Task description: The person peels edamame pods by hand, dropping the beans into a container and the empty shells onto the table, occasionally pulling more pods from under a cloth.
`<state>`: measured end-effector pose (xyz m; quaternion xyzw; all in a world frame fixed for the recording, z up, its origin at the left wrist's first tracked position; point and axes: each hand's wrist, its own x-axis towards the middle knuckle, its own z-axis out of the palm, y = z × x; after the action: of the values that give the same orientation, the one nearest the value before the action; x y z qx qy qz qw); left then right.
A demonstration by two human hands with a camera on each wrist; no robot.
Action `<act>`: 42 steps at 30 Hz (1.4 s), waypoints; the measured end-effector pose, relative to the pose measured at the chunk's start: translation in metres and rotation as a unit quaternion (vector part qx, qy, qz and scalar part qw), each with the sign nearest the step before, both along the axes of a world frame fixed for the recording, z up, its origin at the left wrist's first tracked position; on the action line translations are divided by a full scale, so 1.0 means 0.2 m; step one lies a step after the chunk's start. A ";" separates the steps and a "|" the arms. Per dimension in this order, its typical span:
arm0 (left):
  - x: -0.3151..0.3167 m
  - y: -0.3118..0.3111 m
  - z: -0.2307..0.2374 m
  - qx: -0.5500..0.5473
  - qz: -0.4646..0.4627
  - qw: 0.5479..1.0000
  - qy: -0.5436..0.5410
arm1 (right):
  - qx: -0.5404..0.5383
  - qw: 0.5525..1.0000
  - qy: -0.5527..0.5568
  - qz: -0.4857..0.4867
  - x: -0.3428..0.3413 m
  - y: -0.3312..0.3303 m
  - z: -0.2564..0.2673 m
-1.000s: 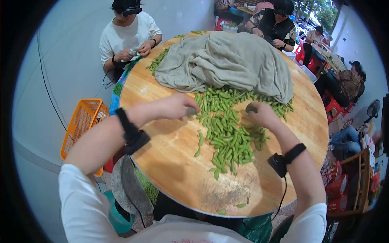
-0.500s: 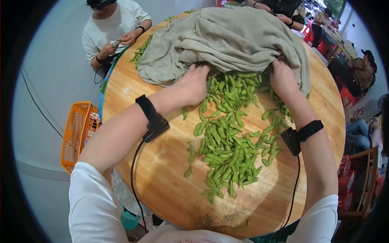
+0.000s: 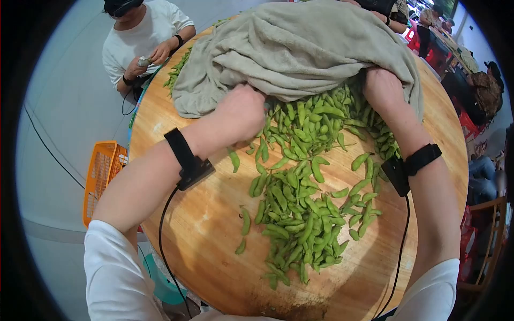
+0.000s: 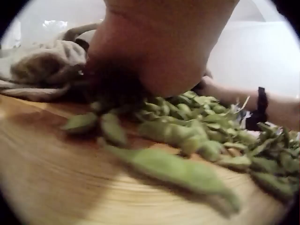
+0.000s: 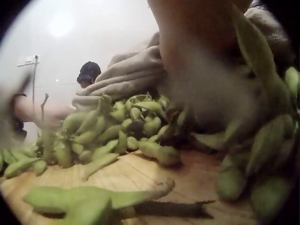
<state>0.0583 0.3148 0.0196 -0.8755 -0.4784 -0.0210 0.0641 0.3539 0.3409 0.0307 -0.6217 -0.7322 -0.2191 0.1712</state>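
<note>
Dozens of pods [image 3: 302,224], green and plump, lie on the table [image 3: 201,251] in a loose heap that runs from under the near edge of the cloth [image 3: 305,40] toward the wearer. One cluster sits right by the cloth, and another spreads nearer the wearer; a few pods lie apart to the left. The cloth, grey and rumpled, drapes in a high mound over the far part of the table.

The left hand [image 3: 241,111] is at the cloth's near edge, left of the pods, knuckles up; its fingertips are hidden, so I cannot tell what it grasps, if anything. The right hand [image 3: 383,90] reaches in at the edge farther right, its fingers out of sight under the cloth; its grasp cannot be told either. In the left wrist view, one long pod lies on the bare wood near the left hand.

Each forearm wears a black strap with a box and a cord. Beyond the table's left side stand an orange basket [image 3: 98,176] and, farther off, a person in white [image 3: 143,40].
</note>
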 end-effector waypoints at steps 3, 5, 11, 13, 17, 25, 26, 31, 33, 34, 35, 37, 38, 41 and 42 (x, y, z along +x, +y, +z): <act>0.00 0.12 -0.03 -0.007 0.023 1.000 -0.019 | -0.099 0.993 0.014 -0.058 -0.02 0.01 0.01; -0.02 0.17 -0.07 0.030 -0.011 0.998 -0.046 | -0.136 0.989 0.045 -0.042 -0.01 0.02 0.03; -0.02 0.27 -0.07 0.097 -0.034 0.983 -0.155 | -0.024 0.995 0.083 0.057 0.06 0.05 0.00; -0.02 0.26 -0.07 0.079 -0.017 0.970 -0.230 | -0.147 0.988 -0.012 -0.034 0.03 0.07 0.02; -0.07 0.36 -0.13 0.150 -0.156 0.968 -0.124 | -0.144 0.987 0.050 0.052 0.11 0.12 -0.01; 0.02 0.47 -0.09 0.113 -0.118 0.921 -0.354 | -0.203 0.977 0.058 0.015 0.09 0.05 0.04; 0.02 0.46 -0.07 0.048 -0.114 0.915 -0.385 | -0.111 0.992 0.040 0.037 0.10 0.07 0.01; 0.35 0.70 0.01 -0.031 -0.065 0.953 -0.293 | -0.038 0.993 0.038 0.107 0.10 0.12 -0.04; 0.05 0.58 -0.06 -0.052 -0.062 0.953 -0.291 | -0.157 0.984 0.053 0.064 0.09 0.09 0.03; 0.08 0.61 -0.04 -0.059 -0.064 0.953 -0.290 | -0.175 0.979 0.063 0.078 0.10 0.09 0.04; 0.09 0.62 -0.03 -0.065 -0.066 0.952 -0.290 | -0.194 0.974 0.071 0.092 0.11 0.09 0.07; 0.04 0.65 0.00 -0.078 -0.068 0.951 -0.291 | -0.238 0.966 0.069 0.070 0.11 0.10 0.08; 0.03 0.67 0.01 -0.083 -0.068 0.951 -0.290 | -0.165 0.975 0.077 0.128 0.13 0.13 0.01; 0.06 0.60 0.01 -0.103 -0.065 0.951 -0.283 | -0.181 0.979 0.043 0.086 0.06 0.10 0.06; 0.06 0.53 0.00 -0.110 -0.066 0.951 -0.280 | -0.201 0.973 0.066 0.092 0.06 0.11 0.05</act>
<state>0.0712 0.4211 0.0204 -0.8659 -0.4173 -0.2166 -0.1706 0.3663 0.3638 0.0404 -0.5863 -0.8025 -0.0091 0.1103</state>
